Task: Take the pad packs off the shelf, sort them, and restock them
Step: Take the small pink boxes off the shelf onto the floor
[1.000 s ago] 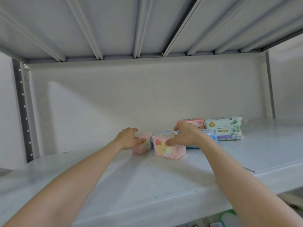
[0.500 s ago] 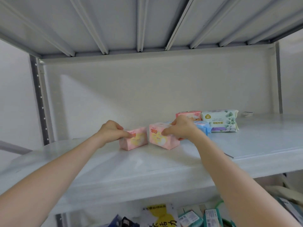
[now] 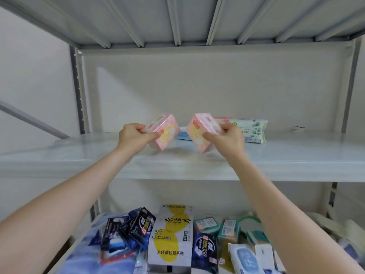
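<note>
The left hand (image 3: 134, 138) grips one pink pack (image 3: 166, 133) with the fingers and thumb curled round its left end. The right hand (image 3: 227, 141) holds a second pink pack (image 3: 199, 131) in the same way, by its right end. Both packs are tilted over the middle of the shelf (image 3: 177, 167), with their lower corners close to its surface, and they stay apart from each other. A blue pack (image 3: 182, 135) lies flat on the shelf behind the gap between them. A white pack with green leaves (image 3: 250, 129) lies further back on the shelf, to the right, with another pink pack (image 3: 222, 120) just beside it. Under the shelf, many mixed packs (image 3: 171, 234) lie in a heap.
</note>
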